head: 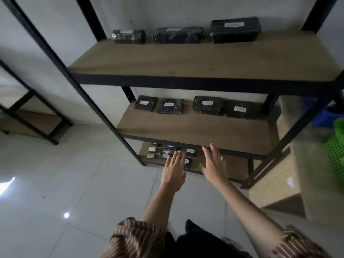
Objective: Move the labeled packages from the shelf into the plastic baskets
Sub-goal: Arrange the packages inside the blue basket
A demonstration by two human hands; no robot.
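Note:
A black metal shelf unit point(186, 82) with wooden boards holds dark wrapped packages with white labels. Three lie at the back of the top board, the biggest point(235, 29) on the right. Several rest on the middle board point(207, 105). Small ones point(168, 151) sit on the bottom board. My left hand point(174, 168) stretches out flat, fingers apart, over the bottom board's packages and holds nothing. My right hand point(213, 162) is spread too, empty, just before the middle board's front edge. A green plastic basket point(336, 149) shows at the right edge.
A blue container point(323, 118) sits behind the green basket. A second black shelf frame point(28, 116) stands at the left. A tan surface point(316, 174) runs along the right side. Pale glossy floor tiles lie below.

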